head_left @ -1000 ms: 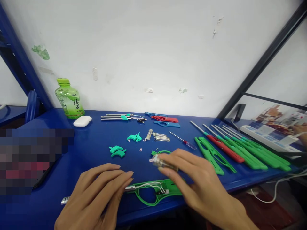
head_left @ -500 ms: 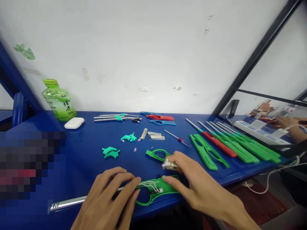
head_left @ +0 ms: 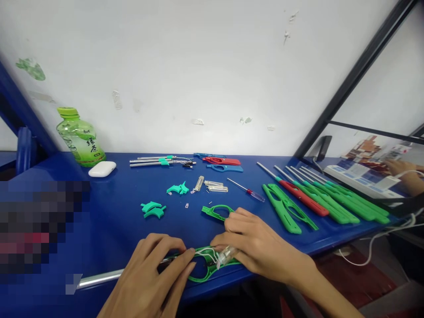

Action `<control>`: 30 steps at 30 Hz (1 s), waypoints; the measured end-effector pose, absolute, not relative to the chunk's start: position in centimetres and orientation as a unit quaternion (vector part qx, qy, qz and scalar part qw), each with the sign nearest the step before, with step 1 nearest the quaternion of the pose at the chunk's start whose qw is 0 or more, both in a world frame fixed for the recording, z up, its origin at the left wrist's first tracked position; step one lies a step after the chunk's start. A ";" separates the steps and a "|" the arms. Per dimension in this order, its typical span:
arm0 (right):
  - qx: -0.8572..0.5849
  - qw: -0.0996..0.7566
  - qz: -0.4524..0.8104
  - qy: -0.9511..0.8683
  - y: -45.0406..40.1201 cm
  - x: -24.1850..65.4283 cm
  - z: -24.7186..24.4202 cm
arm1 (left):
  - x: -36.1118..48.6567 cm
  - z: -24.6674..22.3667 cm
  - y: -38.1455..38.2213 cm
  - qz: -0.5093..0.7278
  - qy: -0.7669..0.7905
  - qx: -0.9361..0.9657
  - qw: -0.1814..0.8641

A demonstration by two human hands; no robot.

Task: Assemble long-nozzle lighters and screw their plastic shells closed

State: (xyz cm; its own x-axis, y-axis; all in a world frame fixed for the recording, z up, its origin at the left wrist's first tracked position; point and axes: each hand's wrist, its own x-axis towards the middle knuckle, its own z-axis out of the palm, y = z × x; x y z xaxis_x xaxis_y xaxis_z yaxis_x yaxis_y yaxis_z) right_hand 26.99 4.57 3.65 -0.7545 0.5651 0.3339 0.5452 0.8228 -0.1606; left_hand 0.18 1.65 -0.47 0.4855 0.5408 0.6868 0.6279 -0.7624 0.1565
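Green casing half (head_left: 198,279) is pinned near the front edge of a blue surface (head_left: 115,212), its slim metal tube (head_left: 101,279) extended to the left. The tube is covered by the left hand (head_left: 149,274), its fingers bent and drawn together around it at the casing's end. A clear capsule (head_left: 227,254) is gripped in the nearly closed right hand (head_left: 255,243), slanted over the casing beside white wires (head_left: 205,251); whether it is seated cannot be told. Just beyond the right hand, a second green half (head_left: 208,212) is partly hidden. Farther back, teal pieces (head_left: 154,212) and a screwdriver (head_left: 255,195) are laid out, with green-handled lighters (head_left: 334,213) lined up at right.
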 end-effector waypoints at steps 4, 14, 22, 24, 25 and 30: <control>-0.265 0.173 -0.031 -0.948 4.5 26.6 4.2 | 0.2 -0.6 1.5 -0.386 -0.343 -0.855 0.051; -0.305 0.192 0.040 -0.932 4.6 26.7 3.9 | -0.3 -0.7 1.5 -0.378 -0.342 -0.859 0.055; -0.351 0.220 0.126 -0.901 4.2 26.2 3.4 | -0.3 -0.8 1.7 -0.383 -0.340 -0.855 0.084; -0.353 0.229 0.128 -0.898 4.2 26.2 3.2 | -0.2 -0.6 1.7 -0.391 -0.341 -0.848 0.105; -0.352 0.233 0.127 -0.897 4.1 26.2 3.1 | -0.1 -0.4 1.7 -0.392 -0.344 -0.845 0.117; -0.346 0.254 0.110 -0.896 4.2 26.1 2.4 | 1.6 0.8 2.4 -0.356 -0.337 -0.863 0.121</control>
